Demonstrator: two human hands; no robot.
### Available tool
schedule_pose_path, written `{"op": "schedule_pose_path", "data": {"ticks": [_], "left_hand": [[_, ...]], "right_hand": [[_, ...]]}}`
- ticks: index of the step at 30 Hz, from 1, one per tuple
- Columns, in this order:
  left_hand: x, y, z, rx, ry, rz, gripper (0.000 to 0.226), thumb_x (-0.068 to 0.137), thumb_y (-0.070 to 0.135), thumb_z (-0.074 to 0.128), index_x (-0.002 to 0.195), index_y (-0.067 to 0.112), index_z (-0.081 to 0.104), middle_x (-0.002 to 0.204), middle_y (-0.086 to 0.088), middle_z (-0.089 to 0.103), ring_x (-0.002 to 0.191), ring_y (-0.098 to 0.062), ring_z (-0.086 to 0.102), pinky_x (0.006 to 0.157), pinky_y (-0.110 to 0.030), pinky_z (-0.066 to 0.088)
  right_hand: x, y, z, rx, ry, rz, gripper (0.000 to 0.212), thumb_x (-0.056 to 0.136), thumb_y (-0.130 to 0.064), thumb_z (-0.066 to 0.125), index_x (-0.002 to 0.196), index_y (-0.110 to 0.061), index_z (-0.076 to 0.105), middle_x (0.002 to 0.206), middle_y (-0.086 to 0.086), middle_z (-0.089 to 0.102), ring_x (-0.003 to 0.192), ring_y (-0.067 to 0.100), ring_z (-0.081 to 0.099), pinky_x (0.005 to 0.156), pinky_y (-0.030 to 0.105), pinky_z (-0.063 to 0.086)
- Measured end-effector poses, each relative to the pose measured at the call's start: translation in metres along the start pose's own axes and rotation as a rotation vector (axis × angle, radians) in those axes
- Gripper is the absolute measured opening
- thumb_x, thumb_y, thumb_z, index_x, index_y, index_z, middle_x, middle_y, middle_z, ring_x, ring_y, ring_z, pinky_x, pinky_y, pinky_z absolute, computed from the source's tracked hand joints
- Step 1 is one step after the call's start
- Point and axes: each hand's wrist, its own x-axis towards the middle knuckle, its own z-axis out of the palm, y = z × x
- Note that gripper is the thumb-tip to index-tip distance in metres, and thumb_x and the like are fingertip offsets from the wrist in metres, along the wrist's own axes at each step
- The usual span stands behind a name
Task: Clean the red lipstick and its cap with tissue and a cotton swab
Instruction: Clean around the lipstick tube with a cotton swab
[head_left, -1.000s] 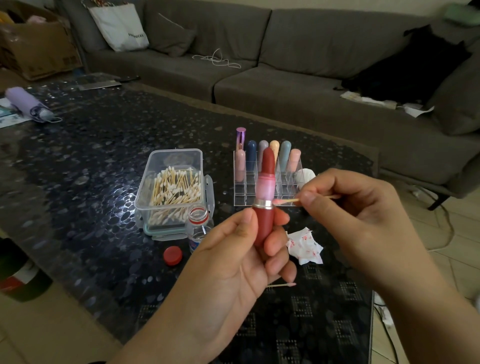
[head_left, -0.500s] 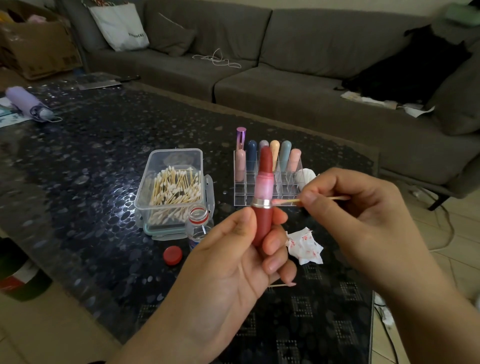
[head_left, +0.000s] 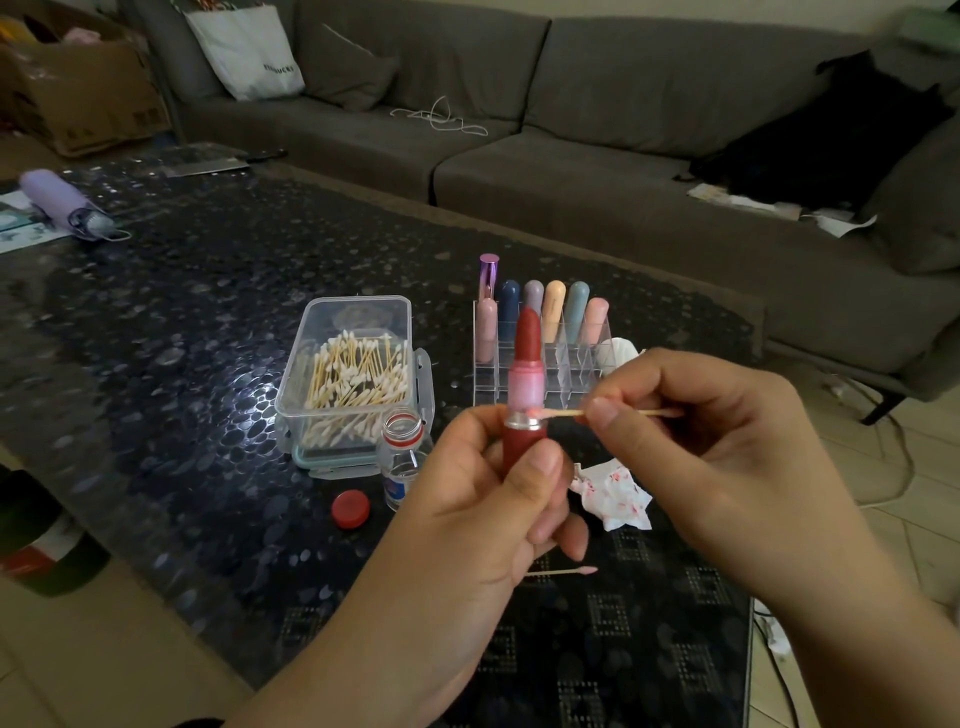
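My left hand (head_left: 483, 514) holds the red lipstick (head_left: 525, 384) upright by its red base, the bullet twisted out above a pink inner tube and a silver ring. My right hand (head_left: 711, 457) pinches a cotton swab (head_left: 558, 413) level, and its pink-stained tip touches the lipstick just above the silver ring. A crumpled tissue (head_left: 613, 493) with red smears lies on the table below my right hand. A used swab (head_left: 563, 571) with a pink tip lies near the table's front. The lipstick's cap is not visible.
A clear box of cotton swabs (head_left: 353, 374) stands left of the lipstick, with a small open bottle (head_left: 402, 457) and its red lid (head_left: 350, 508) in front. A clear organiser (head_left: 540, 338) holds several pastel lipsticks. A grey sofa (head_left: 571, 130) runs behind the dark table (head_left: 182, 338).
The swab tip has slid in against the lipstick above the silver ring, and my left thumb has shifted round the base, turning the tube slightly.
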Motion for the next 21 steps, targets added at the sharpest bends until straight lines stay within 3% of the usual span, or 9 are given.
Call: {"op": "schedule_pose_path", "data": {"ticks": [5, 8, 12, 16, 21], "left_hand": [[0.0032, -0.0044, -0.0036, -0.067, -0.058, -0.05, 0.023, 0.082, 0.03, 0.055, 0.088, 0.011, 0.066, 0.06, 0.002, 0.051, 0.051, -0.009, 0.041, 0.054, -0.023, 0.046], [0.0044, -0.0056, -0.0052, -0.121, -0.076, -0.056, 0.025, 0.081, 0.021, 0.054, 0.098, 0.008, 0.067, 0.063, -0.001, 0.054, 0.054, -0.011, 0.045, 0.054, -0.025, 0.047], [0.0031, -0.0028, -0.0055, -0.117, -0.057, -0.039, 0.03, 0.078, 0.013, 0.047, 0.099, 0.008, 0.069, 0.067, -0.006, 0.061, 0.058, -0.014, 0.053, 0.056, -0.025, 0.048], [0.002, 0.0009, -0.0036, 0.0, 0.012, -0.001, 0.028, 0.075, 0.012, 0.053, 0.098, 0.005, 0.068, 0.073, -0.007, 0.066, 0.061, -0.015, 0.06, 0.056, -0.023, 0.051], [0.0039, 0.0016, -0.0047, 0.129, 0.102, 0.053, 0.024, 0.065, 0.01, 0.064, 0.088, 0.01, 0.071, 0.072, -0.002, 0.07, 0.067, -0.012, 0.066, 0.06, -0.019, 0.052]], "right_hand": [[-0.0006, 0.0004, 0.0015, -0.042, 0.005, 0.025, 0.018, 0.076, -0.035, 0.061, 0.072, -0.019, 0.066, 0.06, 0.017, 0.061, 0.051, 0.029, 0.054, 0.049, 0.033, 0.046], [0.001, 0.0003, 0.0004, -0.035, 0.032, 0.044, 0.011, 0.078, -0.027, 0.062, 0.07, -0.021, 0.066, 0.059, 0.016, 0.058, 0.043, 0.01, 0.044, 0.042, 0.018, 0.039], [0.001, -0.0005, -0.0004, -0.037, 0.037, 0.048, 0.009, 0.077, -0.025, 0.061, 0.071, -0.02, 0.066, 0.058, 0.016, 0.057, 0.044, 0.008, 0.043, 0.043, 0.013, 0.036], [0.0005, 0.0007, -0.0002, -0.046, 0.024, 0.033, 0.012, 0.078, -0.023, 0.062, 0.067, -0.022, 0.067, 0.054, -0.007, 0.063, 0.046, 0.005, 0.05, 0.046, 0.01, 0.039], [0.0002, 0.0005, -0.0018, -0.063, 0.019, 0.036, 0.008, 0.076, -0.025, 0.063, 0.07, -0.022, 0.066, 0.057, 0.007, 0.059, 0.044, 0.003, 0.045, 0.046, 0.01, 0.036]]}}
